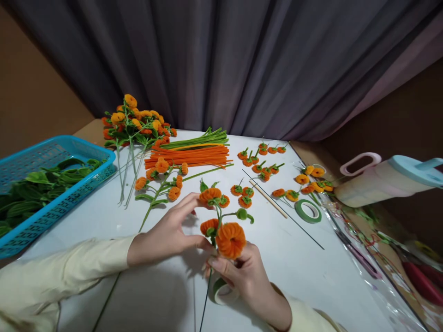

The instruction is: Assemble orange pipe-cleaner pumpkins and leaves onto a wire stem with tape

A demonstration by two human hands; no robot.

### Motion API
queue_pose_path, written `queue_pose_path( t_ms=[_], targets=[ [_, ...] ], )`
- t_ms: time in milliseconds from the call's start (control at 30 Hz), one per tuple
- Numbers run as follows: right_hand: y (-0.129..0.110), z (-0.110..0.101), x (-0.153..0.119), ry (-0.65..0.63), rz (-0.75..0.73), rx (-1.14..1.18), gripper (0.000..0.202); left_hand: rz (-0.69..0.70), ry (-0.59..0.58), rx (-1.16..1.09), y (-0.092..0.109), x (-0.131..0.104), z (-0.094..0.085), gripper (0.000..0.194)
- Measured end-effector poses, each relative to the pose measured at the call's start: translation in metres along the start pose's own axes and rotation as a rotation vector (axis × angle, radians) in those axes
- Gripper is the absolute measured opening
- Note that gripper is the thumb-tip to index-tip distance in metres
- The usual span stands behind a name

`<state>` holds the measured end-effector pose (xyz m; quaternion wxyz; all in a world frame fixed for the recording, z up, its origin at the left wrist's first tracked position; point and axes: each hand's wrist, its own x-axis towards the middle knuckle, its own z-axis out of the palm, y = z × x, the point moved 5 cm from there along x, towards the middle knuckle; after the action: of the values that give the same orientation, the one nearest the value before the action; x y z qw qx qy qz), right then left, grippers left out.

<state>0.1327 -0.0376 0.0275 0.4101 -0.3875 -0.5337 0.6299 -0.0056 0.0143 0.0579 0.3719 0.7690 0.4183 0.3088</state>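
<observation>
My right hand point(247, 272) pinches a spray of orange pipe-cleaner flowers by its stem, just below the large front bloom point(230, 240). The spray also carries smaller blooms, green leaves and a green bud point(242, 214), and its dark wire stem point(206, 299) runs down toward me. On the spray's left side is my left hand point(173, 230), thumb and fingers spread apart around the blooms. Its thumb tip is close to the stem; whether it touches I cannot tell. A roll of green tape point(224, 293) sits partly hidden under my right hand.
A blue basket point(100, 154) of green leaves stands left. Finished flower stems point(131, 120) and bundled orange pipe cleaners point(190, 156) lie at the back. Loose flower heads, a wooden stick point(268, 198), another green tape roll point(308, 211), scissors point(360, 256) and a tumbler point(377, 182) are right.
</observation>
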Motion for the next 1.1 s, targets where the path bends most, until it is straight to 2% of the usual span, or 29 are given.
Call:
queue_pose_path(
  t_ms=[67,100,267,400,500,633,767,900,1100],
  targets=[
    [-0.007,-0.002,-0.002,0.069,-0.037,-0.082,0.029,-0.049,0.139,0.016,-0.005,-0.010,-0.002,0.014],
    [-0.010,-0.003,-0.002,0.100,-0.052,-0.130,0.029,-0.067,0.159,0.009,-0.006,-0.014,-0.002,0.006],
    [-0.018,-0.001,-0.003,0.150,-0.149,-0.364,0.026,-0.222,-0.001,-0.103,-0.003,-0.020,0.013,0.019],
    [-0.023,0.005,-0.001,0.156,-0.205,-0.493,0.027,-0.429,0.002,-0.268,-0.003,-0.017,0.020,0.026],
    [-0.022,0.006,-0.003,0.166,-0.184,-0.522,0.030,-0.438,-0.001,-0.391,-0.001,-0.016,0.024,0.022],
    [-0.010,0.005,-0.005,0.185,-0.052,-0.352,0.029,-0.357,-0.033,-0.525,0.002,-0.016,0.026,0.020],
    [0.002,0.003,-0.003,0.143,0.108,-0.077,0.030,-0.385,-0.060,-0.652,-0.004,-0.017,0.031,0.019],
    [0.010,-0.001,0.000,0.044,0.225,0.047,0.036,-0.440,-0.081,-0.786,-0.014,-0.018,0.039,0.023],
    [0.019,0.000,0.003,-0.155,0.269,0.146,0.031,-0.537,-0.295,-1.052,-0.022,-0.025,0.059,0.032]
  ],
)
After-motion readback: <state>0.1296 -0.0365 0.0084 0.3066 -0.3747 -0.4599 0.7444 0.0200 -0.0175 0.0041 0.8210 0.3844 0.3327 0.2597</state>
